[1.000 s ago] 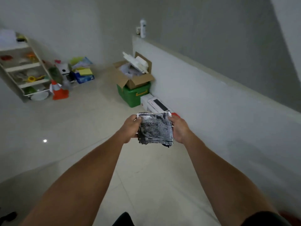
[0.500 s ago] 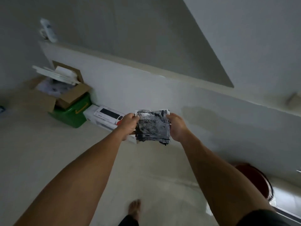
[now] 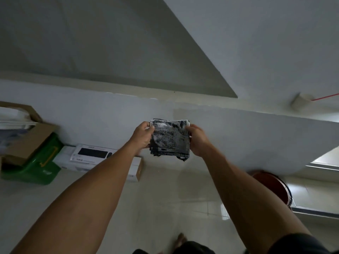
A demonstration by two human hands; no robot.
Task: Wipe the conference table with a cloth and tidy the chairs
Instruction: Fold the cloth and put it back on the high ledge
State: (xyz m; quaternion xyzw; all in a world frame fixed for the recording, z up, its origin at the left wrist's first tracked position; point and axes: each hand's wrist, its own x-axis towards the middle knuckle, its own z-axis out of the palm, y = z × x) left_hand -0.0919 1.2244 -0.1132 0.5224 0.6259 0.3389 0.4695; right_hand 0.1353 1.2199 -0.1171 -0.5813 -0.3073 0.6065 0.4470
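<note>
Cloth (image 3: 170,139), folded, mottled dark grey and white, edges hanging unevenly.

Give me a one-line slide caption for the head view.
Both hands, left hand and right hand, hold a folded dark cloth above the floor.

Black-and-white mottled cloth (image 3: 169,138), green bin (image 3: 39,165), tan carton (image 3: 27,140)

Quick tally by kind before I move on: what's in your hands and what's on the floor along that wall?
Cloth, held by the left hand and right hand: 1
Cardboard box: 1
Green bin: 1
Keyboard box: 1
Red-brown bucket: 1
Total: 5
</note>
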